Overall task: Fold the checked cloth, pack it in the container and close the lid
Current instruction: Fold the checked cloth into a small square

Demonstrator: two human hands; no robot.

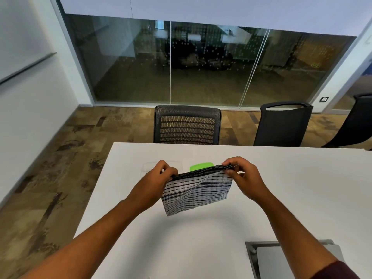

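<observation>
Both hands, left hand and right hand, are pinching the checked cloth by its top edge, holding it partly folded above the table. At twelve o'clock, the clear container and green lid are waiting; packing and closing remain.

**What we are not seeing**

We are seeing only the far strip of the green lid, because the checked cloth is hiding its near part. The clear container is showing so faintly against the table that we cannot tell its outline, and the left hand is covering its near side. The right hand is hiding the cloth corner inside its grip. The grey panel is running off the lower edge, with the right forearm crossing it.
</observation>
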